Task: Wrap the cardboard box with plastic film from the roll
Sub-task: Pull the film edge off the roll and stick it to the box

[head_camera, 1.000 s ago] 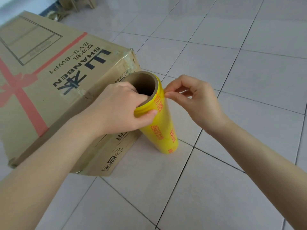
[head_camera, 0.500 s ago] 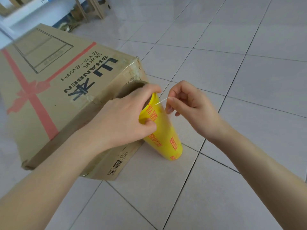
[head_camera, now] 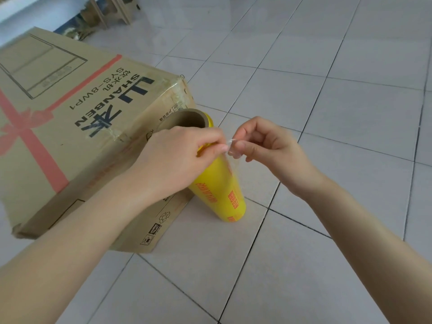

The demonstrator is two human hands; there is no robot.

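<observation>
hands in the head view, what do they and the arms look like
The left hand and right hand are bare: no gloves, rings, watch or bracelet. The left forearm and right forearm are bare too, no sleeve in view. Visible nails look short and unpainted.

- A single camera worn on my head gives the only view.
- It faces forward and steeply down onto the tiled floor [head_camera: 327, 101], looking over my two forearms, which come in from the bottom corners.
- It sits close. My left hand [head_camera: 177, 157] and right hand [head_camera: 268, 150] meet just above mid-frame, near enough that the thin film [head_camera: 231, 146] pinched in my fingers shows.
- The roll [head_camera: 219, 190] stands near the centre, and the cardboard box [head_camera: 70, 127] fills the left side, cut off by the left edge.
- The wide lens bends the tile lines, and the wooden legs [head_camera: 112, 10] at the top left mark its far reach.
</observation>
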